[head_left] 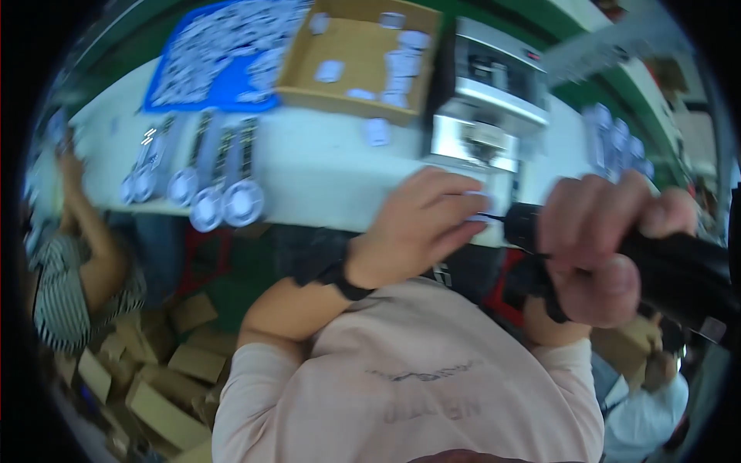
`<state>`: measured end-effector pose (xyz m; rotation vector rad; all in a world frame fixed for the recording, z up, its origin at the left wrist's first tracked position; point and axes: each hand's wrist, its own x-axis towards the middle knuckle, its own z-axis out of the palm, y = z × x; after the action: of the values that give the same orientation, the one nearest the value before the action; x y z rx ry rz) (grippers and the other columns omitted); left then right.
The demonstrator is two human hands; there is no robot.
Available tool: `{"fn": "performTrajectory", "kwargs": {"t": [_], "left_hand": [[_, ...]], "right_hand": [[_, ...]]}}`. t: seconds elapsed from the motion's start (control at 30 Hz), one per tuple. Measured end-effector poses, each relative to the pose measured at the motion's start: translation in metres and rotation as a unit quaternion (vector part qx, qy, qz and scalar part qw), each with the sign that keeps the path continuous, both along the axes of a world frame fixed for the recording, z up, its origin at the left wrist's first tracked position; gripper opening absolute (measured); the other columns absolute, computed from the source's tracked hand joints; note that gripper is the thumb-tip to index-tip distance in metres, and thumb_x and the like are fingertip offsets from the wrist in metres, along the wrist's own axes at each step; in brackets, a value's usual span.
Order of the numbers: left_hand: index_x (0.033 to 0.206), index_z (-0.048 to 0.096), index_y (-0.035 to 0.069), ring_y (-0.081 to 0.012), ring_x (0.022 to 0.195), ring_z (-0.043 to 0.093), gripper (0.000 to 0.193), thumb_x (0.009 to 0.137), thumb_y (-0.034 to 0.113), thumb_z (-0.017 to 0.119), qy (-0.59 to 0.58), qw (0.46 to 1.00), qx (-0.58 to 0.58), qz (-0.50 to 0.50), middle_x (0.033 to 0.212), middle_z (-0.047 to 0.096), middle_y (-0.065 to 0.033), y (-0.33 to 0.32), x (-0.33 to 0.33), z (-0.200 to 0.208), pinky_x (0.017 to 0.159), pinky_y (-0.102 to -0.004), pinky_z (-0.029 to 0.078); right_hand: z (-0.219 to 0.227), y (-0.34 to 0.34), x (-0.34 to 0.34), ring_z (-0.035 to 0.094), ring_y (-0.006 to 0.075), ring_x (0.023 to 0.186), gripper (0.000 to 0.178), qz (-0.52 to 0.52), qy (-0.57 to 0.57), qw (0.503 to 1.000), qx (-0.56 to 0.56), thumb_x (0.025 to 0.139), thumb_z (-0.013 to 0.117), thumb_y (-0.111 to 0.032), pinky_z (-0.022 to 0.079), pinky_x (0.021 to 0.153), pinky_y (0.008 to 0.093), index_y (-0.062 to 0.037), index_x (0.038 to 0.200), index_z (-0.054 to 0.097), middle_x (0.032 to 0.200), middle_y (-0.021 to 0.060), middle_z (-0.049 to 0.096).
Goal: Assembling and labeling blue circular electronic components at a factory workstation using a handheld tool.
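My right hand [594,239] is wrapped round a black electric screwdriver [671,266], which lies roughly level and points left. Its thin bit reaches to a small white plastic part [480,207] over the front edge of the table. My left hand [424,220] pinches that part between thumb and fingers, which hide most of it. Just behind my left hand stands a silver and black bench machine [494,85] with a metal fixture [486,139] at its front. The exact spot where the bit meets the part is blurred.
A cardboard tray [309,96] holds several white pieces; another white piece [377,132] lies before it. A blue tray [158,96] is heaped with white parts. Round white units [207,208] with patterned straps lie at the table's left. Cardboard boxes [166,401] crowd the floor; other people sit at both sides.
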<state>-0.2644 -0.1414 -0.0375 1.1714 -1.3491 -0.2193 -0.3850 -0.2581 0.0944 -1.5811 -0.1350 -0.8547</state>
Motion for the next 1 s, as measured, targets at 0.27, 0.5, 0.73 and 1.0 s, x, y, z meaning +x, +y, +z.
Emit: {"fn": "performTrajectory", "kwargs": {"t": [0.27,0.5,0.73,1.0], "left_hand": [[0.124,0.070,0.008,-0.0347,0.100,0.067,0.044,0.082,0.007,0.082,-0.023,0.999,0.027,-0.016,0.119,0.069,-0.0130,0.010,-0.004,-0.002,0.086,-0.0417,0.055],[0.145,0.058,0.009,-0.0356,0.101,0.066,0.063,0.084,0.002,0.076,-0.145,0.985,0.094,0.021,0.116,0.067,-0.0156,0.027,0.012,0.012,0.089,-0.0426,0.054],[0.148,0.052,0.005,-0.0462,0.104,0.066,0.065,0.085,0.003,0.069,-0.281,0.829,0.419,0.240,0.119,0.068,-0.0262,0.034,0.098,0.026,0.088,-0.0506,0.054],[0.139,0.060,0.005,-0.0426,0.104,0.064,0.058,0.085,0.012,0.078,-0.379,0.751,0.447,0.302,0.114,0.069,-0.0227,0.054,0.143,-0.001,0.091,-0.0491,0.052]], "right_hand": [[-0.004,-0.003,-0.014,0.050,0.0163,0.058,0.047,-0.010,-0.004,0.997,0.078,0.093,0.074,-0.013,0.047,0.059,0.0340,-0.0138,0.129,0.044,0.081,0.0035,0.052],[0.002,-0.021,-0.044,0.047,0.0118,0.061,0.034,0.064,-0.106,0.985,0.120,0.096,0.062,-0.016,0.043,0.060,0.0288,-0.0108,0.128,0.050,0.083,0.0022,0.052],[-0.040,-0.052,-0.121,0.050,0.0162,0.057,0.035,-0.240,0.011,0.952,0.189,0.091,0.065,-0.006,0.044,0.055,0.0321,-0.0037,0.123,0.051,0.076,0.0054,0.053],[-0.061,-0.086,-0.210,0.057,0.0179,0.059,0.025,-0.508,0.148,0.817,0.230,0.089,0.069,-0.005,0.046,0.056,0.0303,-0.0025,0.109,0.055,0.075,0.0062,0.058]]}}
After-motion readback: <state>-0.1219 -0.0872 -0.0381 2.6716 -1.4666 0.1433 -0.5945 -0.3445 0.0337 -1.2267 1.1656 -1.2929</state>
